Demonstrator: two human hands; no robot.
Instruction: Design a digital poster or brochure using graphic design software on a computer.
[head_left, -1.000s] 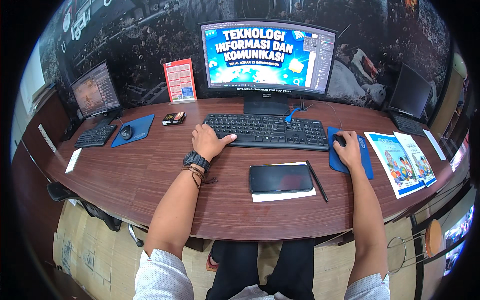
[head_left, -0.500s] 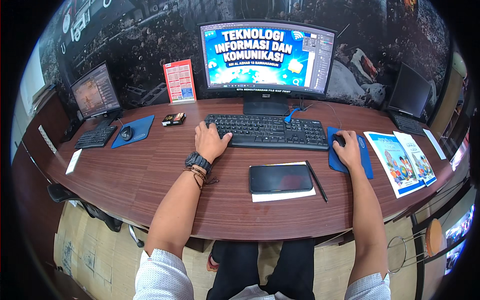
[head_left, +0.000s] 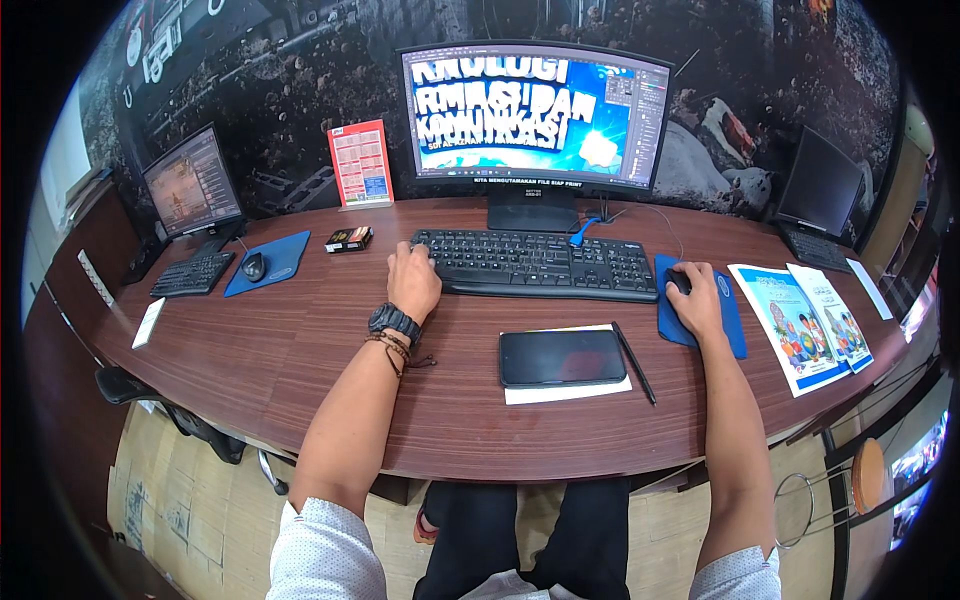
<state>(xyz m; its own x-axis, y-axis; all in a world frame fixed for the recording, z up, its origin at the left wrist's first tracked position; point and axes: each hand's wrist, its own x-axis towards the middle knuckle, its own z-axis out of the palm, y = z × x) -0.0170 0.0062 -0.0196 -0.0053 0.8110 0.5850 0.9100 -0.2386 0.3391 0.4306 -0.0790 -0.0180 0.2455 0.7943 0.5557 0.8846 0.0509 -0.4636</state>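
My left hand (head_left: 413, 282) rests at the left end of a black keyboard (head_left: 535, 263), with its fingers bent over the keys and nothing held. A dark watch and braided bracelets circle that wrist. To the right, my right hand (head_left: 702, 304) is wrapped over a black computer mouse (head_left: 681, 281) on a blue mouse pad (head_left: 731, 325). Behind the keyboard stands a monitor (head_left: 500, 125), showing a blue design with large white lettering, some of it overlapping or smeared.
A dark smartphone (head_left: 562, 358) lies on white paper beside a black pen (head_left: 637, 366). Printed booklets (head_left: 790, 320) are at right. Toward the left are a small box (head_left: 348, 239), a red calendar (head_left: 359, 165), and another mouse (head_left: 253, 266). More screens stand at both sides.
My left hand has drawn its thumb in and shifted slightly left on the keyboard. On the monitor, the design has become larger and its lettering is smeared. My right hand has stayed put.
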